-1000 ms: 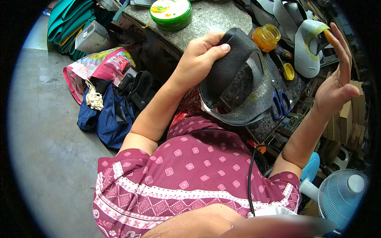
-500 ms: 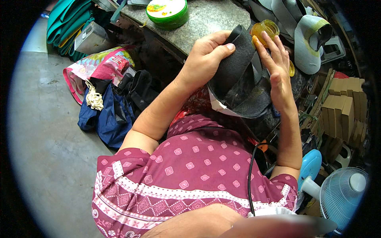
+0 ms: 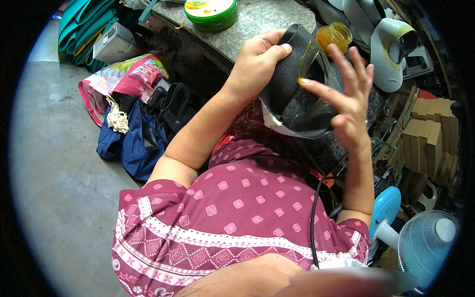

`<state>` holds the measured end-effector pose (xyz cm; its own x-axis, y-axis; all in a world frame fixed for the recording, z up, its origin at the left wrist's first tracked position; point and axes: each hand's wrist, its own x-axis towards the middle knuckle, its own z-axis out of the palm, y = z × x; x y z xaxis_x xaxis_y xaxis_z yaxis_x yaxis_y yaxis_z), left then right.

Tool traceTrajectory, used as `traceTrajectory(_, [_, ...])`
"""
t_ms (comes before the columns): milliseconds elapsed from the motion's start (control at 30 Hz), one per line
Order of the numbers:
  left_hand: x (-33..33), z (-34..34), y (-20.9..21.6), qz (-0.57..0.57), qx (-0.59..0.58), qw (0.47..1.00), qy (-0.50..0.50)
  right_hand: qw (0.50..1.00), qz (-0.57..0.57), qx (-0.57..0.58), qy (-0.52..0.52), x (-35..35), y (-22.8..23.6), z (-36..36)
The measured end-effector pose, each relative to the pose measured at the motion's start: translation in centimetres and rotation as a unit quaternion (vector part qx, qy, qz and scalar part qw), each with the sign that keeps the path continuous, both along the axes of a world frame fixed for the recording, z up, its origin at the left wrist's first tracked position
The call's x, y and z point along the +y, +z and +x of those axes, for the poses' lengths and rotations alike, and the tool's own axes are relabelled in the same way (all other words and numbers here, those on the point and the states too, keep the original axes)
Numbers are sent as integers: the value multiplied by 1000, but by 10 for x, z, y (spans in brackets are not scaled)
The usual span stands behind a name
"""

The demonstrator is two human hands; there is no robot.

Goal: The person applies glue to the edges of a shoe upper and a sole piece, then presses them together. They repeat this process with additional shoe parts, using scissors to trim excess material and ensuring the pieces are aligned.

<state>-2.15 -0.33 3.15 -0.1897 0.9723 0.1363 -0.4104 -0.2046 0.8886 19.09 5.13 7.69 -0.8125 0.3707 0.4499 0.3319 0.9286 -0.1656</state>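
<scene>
I see the left hand [image 3: 255,62] gripping a black shoe piece [image 3: 297,86] at its top edge, held above the lap, in front of the stone bench [image 3: 267,20]. The right hand [image 3: 346,99] is spread wide, holding nothing, forefinger tip touching the piece where yellow glue shows. Just behind is a small glue jar [image 3: 335,35], w/ a green tub [image 3: 210,12] further left. Right side: cardboard boxes [image 3: 428,136] & a blue fan [image 3: 425,245]. On the grey floor [image 3: 54,188] lie bags [image 3: 131,138].

The left hand [image 3: 255,62] is closed in a grip, thumb on top, its bare forearm bent upward from the elbow; the right hand [image 3: 346,101] is spread open, forefinger extended leftward, forearm nearly upright.
</scene>
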Motion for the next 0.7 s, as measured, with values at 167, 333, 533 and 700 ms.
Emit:
traceTrajectory(167, [0,1,0,21,-29,999,-25,996,12,21,-83,8,-4,-3])
traceTrajectory(333, [-1,-3,0,11,-20,1000,-11,999,42,5,-27,1,-5,-2])
traceTrajectory(533, [1,6,-1,27,-18,999,-21,996,-61,4,-62,17,-14,-9])
traceTrajectory(700, [4,4,-3,16,-8,1000,9,988,-153,29,-20,-7,-23,-9])
